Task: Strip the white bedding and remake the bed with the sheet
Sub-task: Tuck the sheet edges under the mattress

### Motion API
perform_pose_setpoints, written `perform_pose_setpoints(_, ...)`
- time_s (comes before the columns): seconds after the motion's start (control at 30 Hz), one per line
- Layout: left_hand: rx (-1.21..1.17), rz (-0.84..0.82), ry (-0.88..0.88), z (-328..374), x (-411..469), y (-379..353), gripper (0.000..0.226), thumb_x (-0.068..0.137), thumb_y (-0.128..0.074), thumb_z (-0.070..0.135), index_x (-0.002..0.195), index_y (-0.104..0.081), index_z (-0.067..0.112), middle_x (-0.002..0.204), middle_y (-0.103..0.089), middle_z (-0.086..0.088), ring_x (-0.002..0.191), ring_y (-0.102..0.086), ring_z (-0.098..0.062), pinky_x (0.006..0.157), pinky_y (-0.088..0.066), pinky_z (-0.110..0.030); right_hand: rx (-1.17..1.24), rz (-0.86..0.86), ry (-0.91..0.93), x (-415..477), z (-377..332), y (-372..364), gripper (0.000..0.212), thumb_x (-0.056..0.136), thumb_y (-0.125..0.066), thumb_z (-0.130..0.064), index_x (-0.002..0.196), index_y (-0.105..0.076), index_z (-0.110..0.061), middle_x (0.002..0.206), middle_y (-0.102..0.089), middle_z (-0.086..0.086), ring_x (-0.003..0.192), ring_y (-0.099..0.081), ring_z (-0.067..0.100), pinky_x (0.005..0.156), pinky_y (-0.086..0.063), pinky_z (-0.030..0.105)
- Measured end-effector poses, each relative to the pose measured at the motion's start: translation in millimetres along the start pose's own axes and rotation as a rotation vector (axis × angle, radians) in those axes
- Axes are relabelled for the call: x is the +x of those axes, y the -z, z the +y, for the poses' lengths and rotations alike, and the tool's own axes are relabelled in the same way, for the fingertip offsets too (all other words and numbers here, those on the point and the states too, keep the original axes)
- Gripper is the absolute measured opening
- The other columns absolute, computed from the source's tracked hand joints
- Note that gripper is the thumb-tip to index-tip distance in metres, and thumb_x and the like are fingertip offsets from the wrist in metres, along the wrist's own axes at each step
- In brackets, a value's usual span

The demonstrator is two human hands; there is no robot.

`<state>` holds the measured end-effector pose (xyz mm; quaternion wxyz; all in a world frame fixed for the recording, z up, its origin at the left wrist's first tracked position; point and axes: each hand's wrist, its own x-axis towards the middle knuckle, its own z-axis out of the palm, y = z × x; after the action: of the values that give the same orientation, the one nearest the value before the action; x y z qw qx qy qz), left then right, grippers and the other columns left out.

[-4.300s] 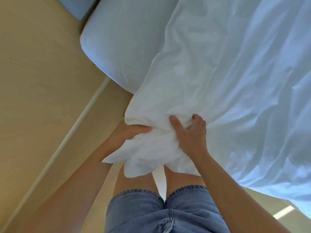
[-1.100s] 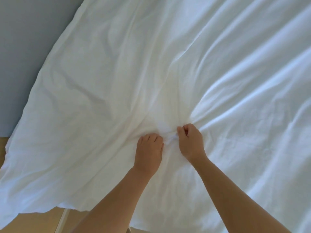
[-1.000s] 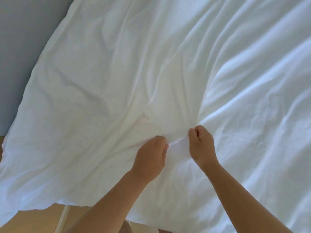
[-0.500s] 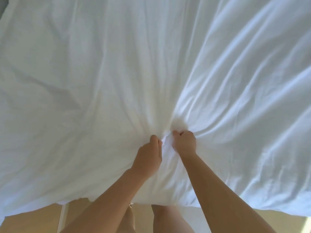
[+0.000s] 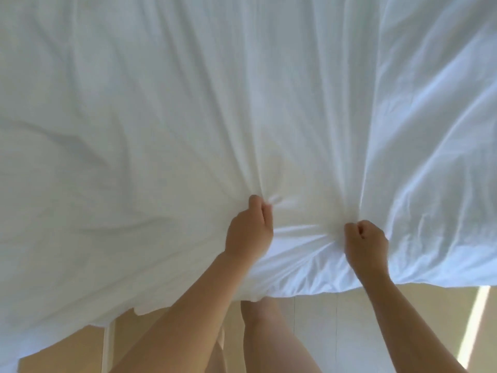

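Spreading across nearly the whole view, the white sheet (image 5: 188, 103) lies over the bed, its near edge hanging just above the wooden floor (image 5: 336, 332). It looks light, soft and limp, so it will likely sag and crease wherever you leave it unheld; take it in bunched handfuls near that edge, hands apart. Your left hand (image 5: 248, 232) grips one gather of cloth, and your right hand (image 5: 365, 246) is fisted round another. Whether a second layer lies beneath, I cannot tell.

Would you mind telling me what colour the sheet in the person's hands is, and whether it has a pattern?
The sheet is plain white, unpatterned; head view.
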<state>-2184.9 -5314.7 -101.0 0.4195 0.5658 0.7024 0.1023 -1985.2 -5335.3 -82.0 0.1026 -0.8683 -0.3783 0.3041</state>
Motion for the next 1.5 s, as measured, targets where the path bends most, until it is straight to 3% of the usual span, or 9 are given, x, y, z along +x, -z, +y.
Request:
perform_pose_setpoints(0.23,0.123,-0.275,0.037,-8,-4,-18,0.015,0.098,-0.04,0.028,0.093,-0.044,0.015,0.081,-0.049,0.004,0.08,-0.052,-0.022,0.07,-0.04,-0.032,-0.09,-0.018,-0.013,4,-22,-7,0.005,0.087,-0.048,-0.013,0.083,-0.048,-0.009,0.079,-0.05,0.004,0.073,-0.047,0.024,0.058,-0.035,0.033)
perform_pose_setpoints(0.43,0.141,-0.055,-0.064,-20,45,72,0.029,0.094,-0.05,0.024,0.119,-0.052,0.011,0.115,-0.057,-0.004,0.109,-0.054,-0.021,0.089,-0.043,-0.032,-0.174,-0.066,0.353,-16,-109,-50,0.057,0.082,-0.06,-0.016,0.135,-0.039,-0.009,0.138,-0.034,0.012,0.126,-0.033,0.032,0.103,-0.03,0.043)
perform_pose_setpoints(0.83,0.408,0.607,0.013,-93,229,364,0.044,0.097,-0.045,0.027,0.139,-0.043,0.011,0.141,-0.042,-0.017,0.131,-0.035,-0.034,0.105,-0.029,-0.043,-0.112,-0.259,0.755,8,-370,-150,0.048,0.092,-0.05,-0.023,0.137,-0.037,-0.015,0.139,-0.036,0.0,0.125,-0.033,0.02,0.101,-0.03,0.031)
perform_pose_setpoints(1.07,0.121,0.428,0.332,-125,345,434,0.095,0.081,-0.059,0.06,0.15,-0.015,0.012,0.148,-0.03,-0.018,0.134,-0.032,-0.035,0.108,-0.032,-0.044,0.13,-0.265,0.856,45,-527,-208,0.042,0.093,-0.054,-0.029,0.13,-0.045,-0.011,0.127,-0.045,0.002,0.117,-0.043,0.021,0.089,-0.031,0.021)
perform_pose_setpoints(1.17,-0.114,0.306,0.55,-124,370,430,0.115,0.061,-0.07,0.07,0.144,-0.025,0.005,0.138,-0.045,-0.012,0.122,-0.05,-0.029,0.097,-0.045,-0.04,0.076,-0.358,0.681,65,-576,-232,0.065,0.09,-0.051,-0.052,0.136,-0.037,-0.009,0.131,-0.043,0.006,0.118,-0.046,0.026,0.088,-0.036,0.028)
perform_pose_setpoints(1.23,-0.295,0.245,0.581,-115,371,424,0.078,0.069,-0.073,0.056,0.122,-0.05,0.003,0.099,-0.062,-0.007,0.082,-0.062,-0.022,0.065,-0.05,-0.03,0.02,-0.458,0.494,77,-593,-239,0.084,0.084,-0.05,-0.065,0.141,-0.029,-0.007,0.136,-0.041,0.009,0.122,-0.046,0.029,0.088,-0.038,0.031)
perform_pose_setpoints(1.33,-0.551,0.582,0.317,-89,365,438,0.011,0.076,-0.069,0.021,0.081,-0.062,0.014,0.071,-0.062,0.002,0.065,-0.062,-0.018,0.053,-0.048,-0.025,0.324,-0.661,0.421,78,-621,-244,0.084,0.081,-0.049,-0.07,0.139,-0.033,-0.011,0.135,-0.047,0.003,0.119,-0.048,0.022,0.093,-0.037,0.03)
perform_pose_setpoints(1.4,-0.532,0.93,0.075,-78,361,478,0.011,0.065,-0.065,0.015,0.067,-0.054,0.017,0.064,-0.059,0.01,0.057,-0.058,-0.012,0.047,-0.046,-0.024,0.564,-0.711,0.62,65,-649,-253,0.075,0.079,-0.039,-0.075,0.134,-0.038,-0.024,0.132,-0.047,-0.012,0.123,-0.044,0.012,0.101,-0.031,0.028)
perform_pose_setpoints(1.5,0.001,1.181,-0.094,-88,367,502,0.021,0.06,-0.062,0.004,0.074,-0.052,0.017,0.069,-0.057,0.005,0.057,-0.052,-0.025,0.047,-0.036,-0.03,0.25,-0.71,0.968,64,-664,-290,0.068,0.089,-0.016,-0.066,0.148,-0.008,-0.034,0.157,-0.006,-0.011,0.145,-0.001,0.008,0.116,0.0,0.026)
